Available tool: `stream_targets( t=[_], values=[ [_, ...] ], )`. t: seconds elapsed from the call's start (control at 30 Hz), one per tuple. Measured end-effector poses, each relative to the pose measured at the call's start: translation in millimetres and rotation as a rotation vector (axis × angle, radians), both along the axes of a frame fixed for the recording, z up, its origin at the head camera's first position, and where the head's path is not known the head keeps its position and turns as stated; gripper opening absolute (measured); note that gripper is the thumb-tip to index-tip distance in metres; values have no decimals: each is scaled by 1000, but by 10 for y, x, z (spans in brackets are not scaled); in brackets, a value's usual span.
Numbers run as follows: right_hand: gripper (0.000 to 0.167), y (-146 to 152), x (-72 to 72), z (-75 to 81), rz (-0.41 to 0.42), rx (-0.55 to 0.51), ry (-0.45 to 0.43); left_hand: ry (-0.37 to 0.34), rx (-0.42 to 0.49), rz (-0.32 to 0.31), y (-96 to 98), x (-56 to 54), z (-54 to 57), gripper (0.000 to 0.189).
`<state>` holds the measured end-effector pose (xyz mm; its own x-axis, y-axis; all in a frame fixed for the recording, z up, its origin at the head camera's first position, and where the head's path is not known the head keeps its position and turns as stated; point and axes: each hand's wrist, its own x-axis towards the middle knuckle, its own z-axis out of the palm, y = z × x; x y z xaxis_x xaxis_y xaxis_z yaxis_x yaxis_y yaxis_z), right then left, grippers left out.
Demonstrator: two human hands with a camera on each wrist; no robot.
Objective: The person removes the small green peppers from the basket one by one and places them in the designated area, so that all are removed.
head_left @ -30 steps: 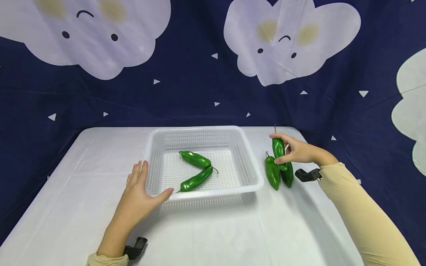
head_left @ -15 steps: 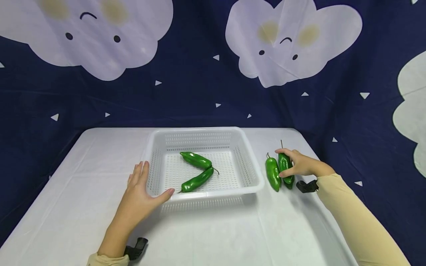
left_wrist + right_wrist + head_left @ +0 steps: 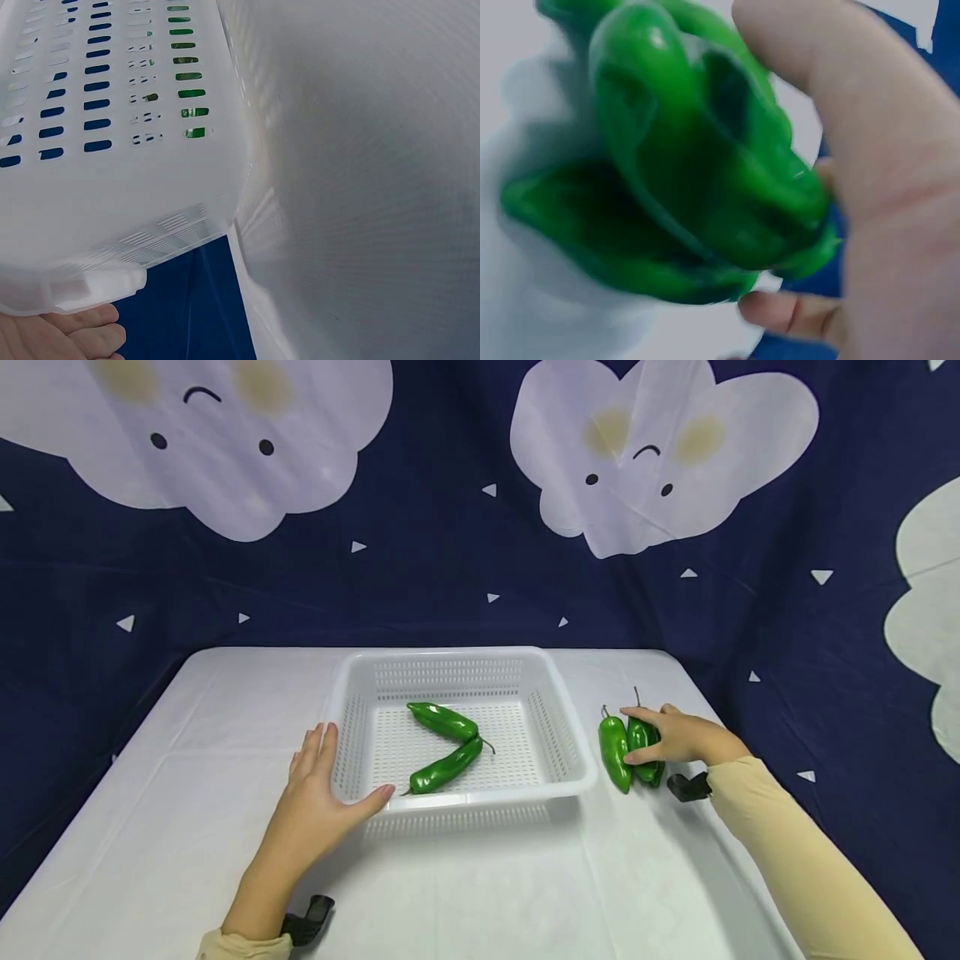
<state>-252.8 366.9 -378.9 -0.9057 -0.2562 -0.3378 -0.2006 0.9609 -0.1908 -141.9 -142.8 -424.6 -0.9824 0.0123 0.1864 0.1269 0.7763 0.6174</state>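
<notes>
My right hand (image 3: 678,735) holds a green chili pepper (image 3: 640,739) between thumb and fingers, right of the basket. Beneath it another green pepper (image 3: 607,236) shows in the right wrist view, lying on the table and partly covered. A third pepper (image 3: 615,753) lies just to the left, stem pointing away. My left hand (image 3: 318,802) rests against the near left corner of the white plastic basket (image 3: 480,797), fingers extended along its side and thumb at the front rim. Inside the basket, two green peppers (image 3: 444,722) meet in a V.
A white-covered table (image 3: 465,893) carries everything. Behind it hangs a dark blue curtain (image 3: 420,585) printed with pale clouds and small triangles. The basket's slotted wall (image 3: 127,195) fills much of the left wrist view.
The pepper in my right hand has come down and slightly right, from above the pair onto the right-hand pepper. My left hand and the basket have stayed put.
</notes>
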Motion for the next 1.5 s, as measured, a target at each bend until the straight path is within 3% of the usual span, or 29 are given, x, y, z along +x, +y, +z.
stream_targets(
  t=[0.13, 0.43, 0.63, 0.8, 0.93, 1.13, 1.33, 1.5],
  values=[
    [102, -57, -5, 116, -7, 20, 3, 3, 2, -1, 1, 0, 0, 121],
    [88, -391, -225, 532, 107, -155, 148, 6, 12, -5, -4, 3, 1, 121],
    [72, -885, -424, 722, 203, -271, 96, -25, 14, -5, -13, 12, -9, 122],
    [72, -1415, -516, 809, 317, -229, 49, -28, 8, 2, -13, 15, -16, 122],
    [73, -1790, -561, 778, 415, -164, -9, -23, 10, 1, -8, 8, -20, 122],
    [74, -2217, -652, 532, 504, -88, -97, -25, 18, -3, 30, -3, -27, 123],
    [78, -2496, -663, 288, 479, 55, -140, -34, 2, 8, 53, 22, -35, 123],
    [81, -2650, -631, 208, 472, 166, -108, -29, -14, 18, 38, 21, 1, 122]
  ],
)
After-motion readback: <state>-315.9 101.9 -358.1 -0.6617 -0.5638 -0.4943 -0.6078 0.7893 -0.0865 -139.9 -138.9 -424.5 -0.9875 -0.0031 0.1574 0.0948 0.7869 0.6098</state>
